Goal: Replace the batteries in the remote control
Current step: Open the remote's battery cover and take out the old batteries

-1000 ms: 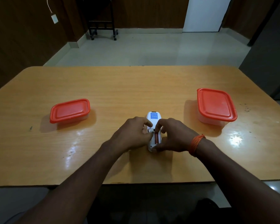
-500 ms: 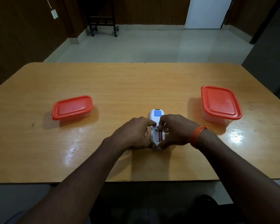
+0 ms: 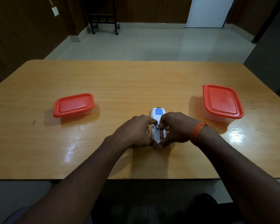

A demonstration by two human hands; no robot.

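A white remote control (image 3: 158,112) lies face down near the middle of the table, a blue label on its far end. Its battery compartment is uncovered, with one reddish battery (image 3: 161,135) in the right slot; the left slot looks bare. My left hand (image 3: 135,131) grips the remote's left side, forefinger across its back. My right hand (image 3: 176,127) holds the right side, forefinger tip at the top of the battery and thumb at the remote's near end. An orange thread band circles the right wrist.
Two clear boxes with red lids stand on the wooden table (image 3: 136,81): a low one (image 3: 73,105) at the left, a taller one (image 3: 221,102) at the right. The table's front edge runs just below my forearms. Beyond lie tiled floor and a wheeled stand.
Both hands stay on the remote. My right forefinger has shifted slightly over the battery; my head has tilted, shifting the view a little.
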